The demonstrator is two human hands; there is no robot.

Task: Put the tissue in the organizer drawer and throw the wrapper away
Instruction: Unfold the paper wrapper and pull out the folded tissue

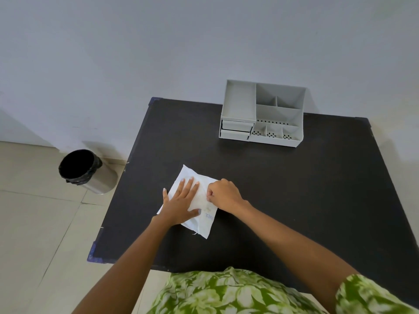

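Observation:
A white tissue packet (203, 220) with faint blue lettering lies flat on the black table (294, 189). My left hand (181, 201) rests palm down on the packet's left half, fingers spread. My right hand (223, 194) pinches the packet's right edge with curled fingers. Whether the tissue is still inside the wrapper cannot be told. The grey organizer (260, 113) stands at the table's far edge, with two shut drawers (235, 129) stacked at its lower left.
A steel bin (87, 171) with a black liner stands on the tiled floor left of the table, near the wall. The organizer's open compartments hold nothing visible. A grey wall rises just behind the table.

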